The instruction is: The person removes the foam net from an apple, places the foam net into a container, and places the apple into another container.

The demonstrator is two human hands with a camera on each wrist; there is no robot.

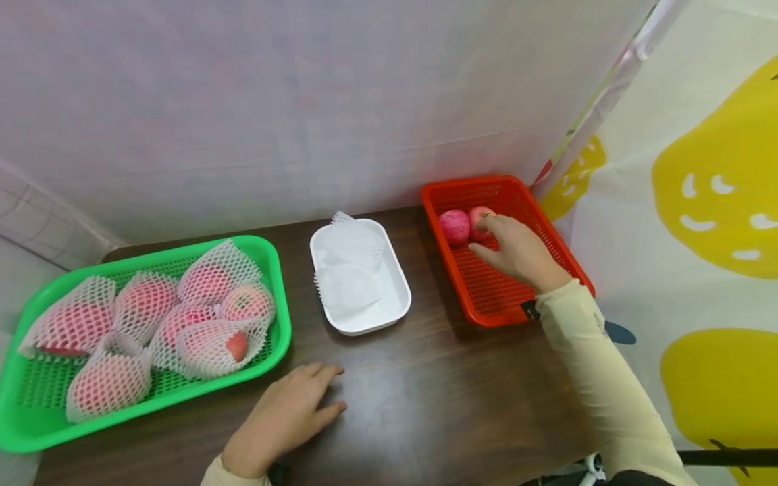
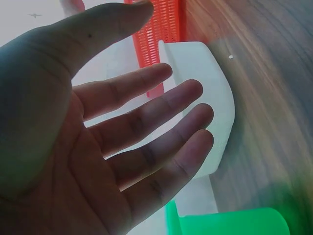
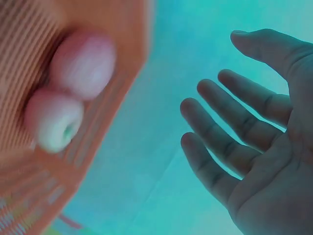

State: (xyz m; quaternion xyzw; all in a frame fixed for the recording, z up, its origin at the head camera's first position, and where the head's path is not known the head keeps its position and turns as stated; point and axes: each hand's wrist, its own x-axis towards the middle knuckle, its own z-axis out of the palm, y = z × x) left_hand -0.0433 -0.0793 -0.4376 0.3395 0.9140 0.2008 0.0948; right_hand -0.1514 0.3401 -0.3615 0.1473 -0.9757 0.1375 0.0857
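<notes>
My right hand (image 1: 513,250), fingers spread, is over the red basket (image 1: 480,317) and holds nothing. Two bare apples lie side by side at the basket's far left: a deep pink one (image 1: 454,227) and a lighter one (image 1: 481,223) that my fingertips partly overlap in the head view. In the right wrist view the same apples (image 3: 84,64) sit apart from my relaxed fingers (image 3: 215,127). Low over the table, my left hand (image 1: 288,412) has its fingers extended and nothing in it. It is nearest the green basket (image 1: 281,341) and the white tray (image 1: 398,307).
Several apples (image 1: 146,297) in white foam nets fill much of the green basket at the left. Loose foam nets (image 1: 352,277) lie in the white tray between the baskets. A pale cloth (image 1: 292,101) hangs behind the table (image 1: 413,405), and a fruit-print cloth (image 1: 717,189) hangs at right.
</notes>
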